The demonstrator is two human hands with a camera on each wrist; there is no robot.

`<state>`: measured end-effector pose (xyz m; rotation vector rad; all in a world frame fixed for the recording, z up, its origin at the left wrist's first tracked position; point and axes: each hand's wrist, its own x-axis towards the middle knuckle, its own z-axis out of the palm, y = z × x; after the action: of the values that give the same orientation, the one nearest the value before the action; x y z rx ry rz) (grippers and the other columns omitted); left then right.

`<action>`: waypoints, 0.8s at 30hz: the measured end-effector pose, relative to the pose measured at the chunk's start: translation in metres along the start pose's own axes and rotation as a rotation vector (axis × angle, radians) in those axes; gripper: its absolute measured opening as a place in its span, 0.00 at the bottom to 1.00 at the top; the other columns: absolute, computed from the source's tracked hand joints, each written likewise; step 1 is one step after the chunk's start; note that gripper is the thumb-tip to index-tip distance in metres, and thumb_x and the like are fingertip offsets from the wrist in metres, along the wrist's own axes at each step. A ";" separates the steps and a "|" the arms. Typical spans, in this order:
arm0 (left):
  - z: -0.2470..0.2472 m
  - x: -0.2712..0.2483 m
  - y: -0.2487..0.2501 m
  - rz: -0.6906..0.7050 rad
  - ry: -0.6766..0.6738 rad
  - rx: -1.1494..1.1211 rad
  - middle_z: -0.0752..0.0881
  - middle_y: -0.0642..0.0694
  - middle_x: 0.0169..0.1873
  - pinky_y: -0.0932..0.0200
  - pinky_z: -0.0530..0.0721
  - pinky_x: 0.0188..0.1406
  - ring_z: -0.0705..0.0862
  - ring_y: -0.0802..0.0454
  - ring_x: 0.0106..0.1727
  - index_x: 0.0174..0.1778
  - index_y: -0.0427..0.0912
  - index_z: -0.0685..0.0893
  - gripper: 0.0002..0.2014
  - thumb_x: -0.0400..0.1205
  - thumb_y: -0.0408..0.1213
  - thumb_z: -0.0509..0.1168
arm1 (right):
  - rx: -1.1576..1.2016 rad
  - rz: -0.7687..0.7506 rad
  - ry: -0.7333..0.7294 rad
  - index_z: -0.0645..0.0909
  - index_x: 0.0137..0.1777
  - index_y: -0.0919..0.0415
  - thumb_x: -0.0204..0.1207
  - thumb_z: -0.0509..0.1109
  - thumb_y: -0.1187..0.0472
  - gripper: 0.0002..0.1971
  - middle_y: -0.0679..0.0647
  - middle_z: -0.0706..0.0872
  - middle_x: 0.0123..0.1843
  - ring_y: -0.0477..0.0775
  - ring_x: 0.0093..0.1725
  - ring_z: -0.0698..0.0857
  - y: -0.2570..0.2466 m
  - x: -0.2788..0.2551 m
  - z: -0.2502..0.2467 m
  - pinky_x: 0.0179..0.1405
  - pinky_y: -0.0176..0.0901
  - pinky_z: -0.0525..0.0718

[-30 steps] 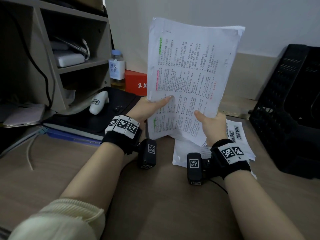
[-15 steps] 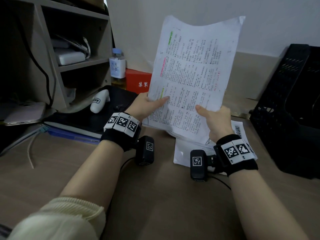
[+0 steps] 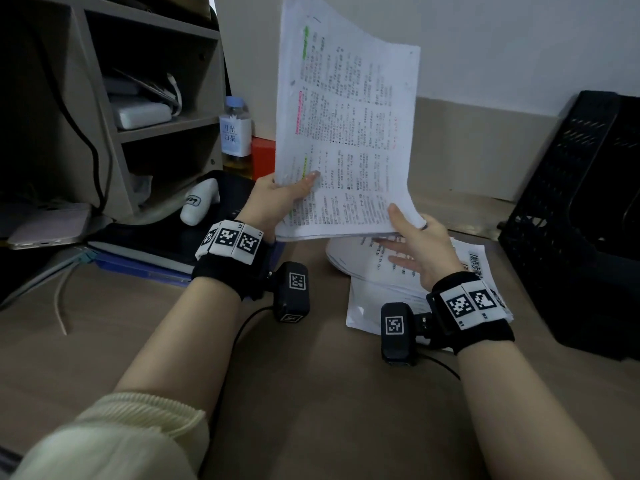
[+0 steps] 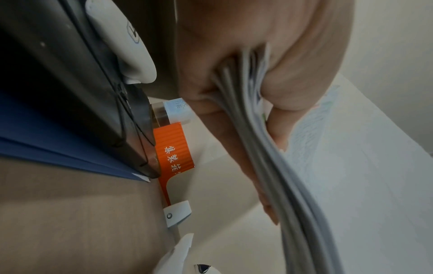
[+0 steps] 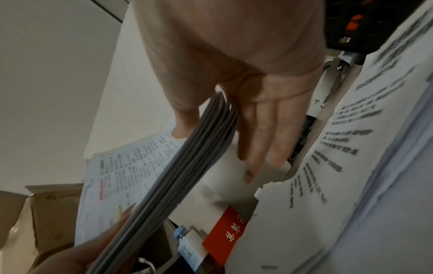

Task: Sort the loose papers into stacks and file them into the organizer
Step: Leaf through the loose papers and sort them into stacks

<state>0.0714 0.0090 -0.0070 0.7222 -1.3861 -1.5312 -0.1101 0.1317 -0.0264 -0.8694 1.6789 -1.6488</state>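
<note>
A thick stack of printed papers (image 3: 349, 133) with green and pink highlights stands nearly upright above the desk, held by both hands. My left hand (image 3: 287, 195) grips its lower left edge, thumb on the front page; the left wrist view shows the sheets (image 4: 269, 166) clamped between thumb and fingers (image 4: 257, 157). My right hand (image 3: 415, 237) holds the lower right corner, thumb on the front and straight fingers (image 5: 257, 139) behind the stack (image 5: 187, 166). More loose papers (image 3: 381, 292) lie flat on the desk under the right hand. The black mesh organizer (image 3: 581, 220) stands at the far right.
A wooden shelf unit (image 3: 145, 126) fills the left back. By the wall stand a small bottle (image 3: 235, 133) and a red box (image 3: 263, 157). A white device (image 3: 201, 206) lies on a black case over blue folders (image 3: 138, 268). A cable (image 3: 59, 299) trails at the left.
The stack has swung from leaning right to nearly upright and shifted slightly left. My right hand's fingers now show spread below its bottom edge. Both hands keep their hold.
</note>
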 end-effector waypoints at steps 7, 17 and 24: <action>-0.005 0.003 0.003 -0.052 0.156 -0.142 0.90 0.43 0.51 0.52 0.90 0.49 0.91 0.49 0.49 0.58 0.39 0.85 0.10 0.81 0.34 0.71 | -0.295 0.182 -0.128 0.65 0.78 0.58 0.73 0.74 0.44 0.37 0.53 0.88 0.51 0.46 0.39 0.83 0.001 -0.005 0.016 0.42 0.42 0.77; -0.002 0.003 0.001 -0.075 0.139 -0.169 0.90 0.41 0.53 0.49 0.90 0.53 0.90 0.46 0.52 0.65 0.35 0.82 0.17 0.81 0.33 0.71 | -0.276 0.314 -0.337 0.59 0.82 0.45 0.79 0.69 0.63 0.34 0.63 0.81 0.68 0.50 0.29 0.89 0.012 -0.007 0.051 0.09 0.27 0.56; -0.001 0.004 0.000 -0.066 0.137 -0.181 0.89 0.38 0.57 0.49 0.90 0.52 0.90 0.45 0.53 0.67 0.34 0.82 0.19 0.80 0.32 0.71 | -0.181 0.376 -0.349 0.52 0.83 0.42 0.82 0.62 0.66 0.35 0.56 0.69 0.80 0.54 0.32 0.91 0.020 -0.008 0.054 0.11 0.28 0.57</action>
<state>0.0709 0.0051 -0.0072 0.7513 -1.1167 -1.6041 -0.0628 0.1063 -0.0474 -0.8110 1.6372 -1.0423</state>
